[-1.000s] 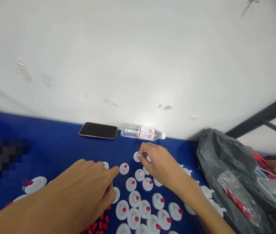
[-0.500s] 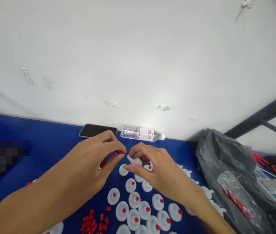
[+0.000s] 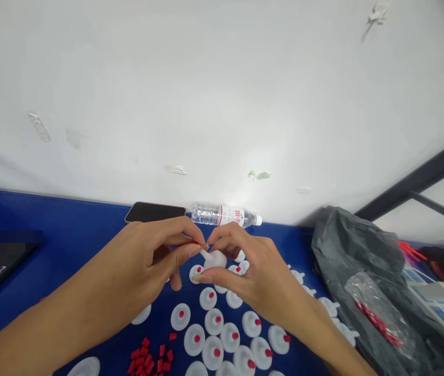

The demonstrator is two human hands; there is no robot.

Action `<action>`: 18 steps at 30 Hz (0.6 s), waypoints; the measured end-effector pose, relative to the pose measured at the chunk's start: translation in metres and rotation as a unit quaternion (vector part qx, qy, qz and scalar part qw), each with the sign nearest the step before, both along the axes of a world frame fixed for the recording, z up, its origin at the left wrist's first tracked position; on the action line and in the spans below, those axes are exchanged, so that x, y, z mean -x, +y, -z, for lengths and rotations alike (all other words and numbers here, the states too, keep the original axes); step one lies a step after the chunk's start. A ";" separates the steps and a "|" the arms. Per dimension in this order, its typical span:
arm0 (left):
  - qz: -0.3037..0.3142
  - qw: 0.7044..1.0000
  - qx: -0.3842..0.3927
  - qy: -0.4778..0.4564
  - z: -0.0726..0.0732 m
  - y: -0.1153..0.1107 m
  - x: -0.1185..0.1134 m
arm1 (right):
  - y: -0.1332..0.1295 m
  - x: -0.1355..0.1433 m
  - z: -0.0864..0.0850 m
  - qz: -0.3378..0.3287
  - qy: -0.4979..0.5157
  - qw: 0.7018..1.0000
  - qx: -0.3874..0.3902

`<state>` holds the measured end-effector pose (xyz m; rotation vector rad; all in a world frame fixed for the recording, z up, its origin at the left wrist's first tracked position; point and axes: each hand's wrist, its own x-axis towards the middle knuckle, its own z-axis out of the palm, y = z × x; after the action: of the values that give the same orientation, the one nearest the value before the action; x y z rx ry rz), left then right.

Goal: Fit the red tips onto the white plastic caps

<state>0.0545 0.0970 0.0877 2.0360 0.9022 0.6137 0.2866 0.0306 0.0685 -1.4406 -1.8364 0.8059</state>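
Observation:
My right hand grips a white plastic nozzle cap between thumb and fingers, its narrow tip pointing left. At that tip, my left hand pinches a small red cap, mostly covered by the fingertips. The two hands nearly meet above the blue table. Below them stand several white nozzle caps with red caps on their tips. A pile of loose red caps lies nearer to me, left of those.
A black phone and a clear plastic bottle lie along the wall. To the right, a grey plastic bag carries a clear bag of red caps. White nozzle caps without red tips lie beside it. A dark device sits at left.
My left hand has brought the red cap right to the nozzle tip, where before there was a gap. My right hand still holds the white nozzle cap. The view has shifted slightly.

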 end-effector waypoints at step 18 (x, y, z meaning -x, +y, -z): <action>-0.067 0.994 0.089 0.001 -0.005 0.002 0.000 | 0.001 0.008 0.004 0.062 0.138 0.976 -0.154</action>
<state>0.0546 0.0994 0.0927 1.8288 1.0627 0.5806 0.2781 0.0315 0.0648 -1.1681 -1.5648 0.5947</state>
